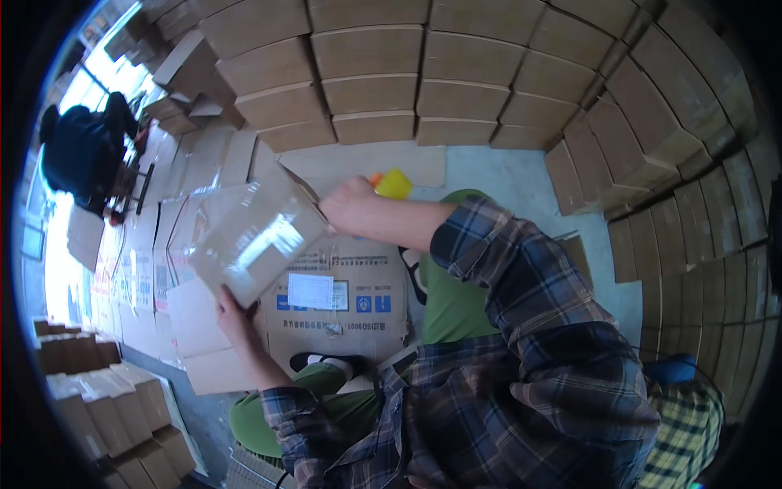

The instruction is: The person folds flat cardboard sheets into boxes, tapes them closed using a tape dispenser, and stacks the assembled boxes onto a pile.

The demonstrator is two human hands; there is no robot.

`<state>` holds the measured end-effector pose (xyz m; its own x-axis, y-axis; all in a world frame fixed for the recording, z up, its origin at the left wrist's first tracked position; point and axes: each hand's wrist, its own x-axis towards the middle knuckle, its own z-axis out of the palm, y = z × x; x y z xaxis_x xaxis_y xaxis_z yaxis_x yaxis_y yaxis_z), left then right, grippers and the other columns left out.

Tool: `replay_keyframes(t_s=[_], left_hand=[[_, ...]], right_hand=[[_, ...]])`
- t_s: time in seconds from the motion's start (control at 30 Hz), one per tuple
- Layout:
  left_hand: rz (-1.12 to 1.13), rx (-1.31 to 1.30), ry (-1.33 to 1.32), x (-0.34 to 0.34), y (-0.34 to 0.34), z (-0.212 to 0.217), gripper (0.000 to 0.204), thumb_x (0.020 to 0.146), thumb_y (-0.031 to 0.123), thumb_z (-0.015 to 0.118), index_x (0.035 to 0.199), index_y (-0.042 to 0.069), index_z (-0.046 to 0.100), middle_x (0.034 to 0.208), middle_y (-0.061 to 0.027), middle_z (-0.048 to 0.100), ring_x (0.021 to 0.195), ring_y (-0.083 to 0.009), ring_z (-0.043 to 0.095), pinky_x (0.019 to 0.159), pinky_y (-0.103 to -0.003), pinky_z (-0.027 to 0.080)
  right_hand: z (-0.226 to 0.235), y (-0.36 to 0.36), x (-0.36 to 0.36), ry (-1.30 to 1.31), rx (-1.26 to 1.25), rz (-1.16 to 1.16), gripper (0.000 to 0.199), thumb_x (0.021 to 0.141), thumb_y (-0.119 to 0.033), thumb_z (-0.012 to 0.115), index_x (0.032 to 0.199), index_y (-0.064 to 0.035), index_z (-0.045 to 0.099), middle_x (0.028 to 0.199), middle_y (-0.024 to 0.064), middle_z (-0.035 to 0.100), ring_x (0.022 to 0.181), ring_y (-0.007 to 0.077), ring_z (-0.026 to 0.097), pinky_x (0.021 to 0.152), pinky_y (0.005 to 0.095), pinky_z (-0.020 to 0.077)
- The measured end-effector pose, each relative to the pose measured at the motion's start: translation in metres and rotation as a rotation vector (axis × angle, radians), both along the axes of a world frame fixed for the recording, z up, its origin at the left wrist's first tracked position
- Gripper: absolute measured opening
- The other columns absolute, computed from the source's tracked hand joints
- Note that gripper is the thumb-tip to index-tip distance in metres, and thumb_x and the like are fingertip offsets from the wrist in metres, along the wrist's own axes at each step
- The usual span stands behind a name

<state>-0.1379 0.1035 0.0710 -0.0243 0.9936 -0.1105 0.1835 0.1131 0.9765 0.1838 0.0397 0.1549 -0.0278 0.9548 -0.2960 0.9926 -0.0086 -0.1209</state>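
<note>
A brown cardboard box [257, 232] with shiny clear tape across its upper face is held tilted in front of me. My left hand [238, 316] grips its near corner, thumb on the face and fingers underneath. At the box's right edge, my right hand [349, 204] is closed. Just beyond that fist, a yellow-and-orange tool [394, 184] sticks out; the hand covers the rest, so its exact kind is hidden. Below the box lies a flat printed cardboard sheet [366, 326] with a white paper label [310, 291] on it.
Stacked cartons [371, 69] form a wall ahead, and more stacks [692, 236] rise on the right. Small cartons [114, 399] stand at the lower left. Flat cardboard [208, 322] lies beside my left hand. Another person in dark clothing [85, 155] is at the far left.
</note>
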Motion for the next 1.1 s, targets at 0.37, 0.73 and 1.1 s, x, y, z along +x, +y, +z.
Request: replay_keyframes(t_s=[0.37, 0.73, 1.1], left_hand=[[-0.364, 0.035, -0.28, 0.157, 0.008, 0.022, 0.031, 0.091, 0.007, 0.061, 0.121, 0.003, 0.054, 0.101, -0.0027, 0.063, 0.086, -0.0076, 0.058, 0.073, -0.022, 0.047], [-0.99, -0.015, -0.066, 0.317, -0.003, 0.009, 0.061, 0.085, 0.003, 0.066, 0.141, 0.004, 0.041, 0.124, -0.0118, 0.06, 0.111, -0.0203, 0.058, 0.089, -0.031, 0.051], [-1.546, 0.224, 0.695, 0.376, -0.035, 0.003, 0.07, 0.081, 0.017, 0.072, 0.142, 0.007, 0.04, 0.136, -0.0201, 0.051, 0.125, -0.0329, 0.05, 0.106, -0.036, 0.039]], right_hand=[[0.053, -0.068, 0.145, 0.094, -0.007, -0.341, 0.054, 0.087, -0.045, 0.056, 0.13, -0.0129, 0.051, 0.116, 0.0172, 0.063, 0.109, 0.0349, 0.059, 0.093, 0.0474, 0.0463], [-0.03, -0.217, 0.207, 0.331, -0.232, -0.825, 0.063, 0.085, -0.044, 0.059, 0.139, -0.0145, 0.043, 0.124, 0.0205, 0.059, 0.113, 0.0352, 0.057, 0.095, 0.0421, 0.0453], [-0.02, -0.351, 0.314, 0.224, -0.439, -1.065, 0.048, 0.084, -0.043, 0.061, 0.11, -0.0031, 0.067, 0.107, 0.0176, 0.068, 0.1, 0.03, 0.065, 0.089, 0.0362, 0.0492]])
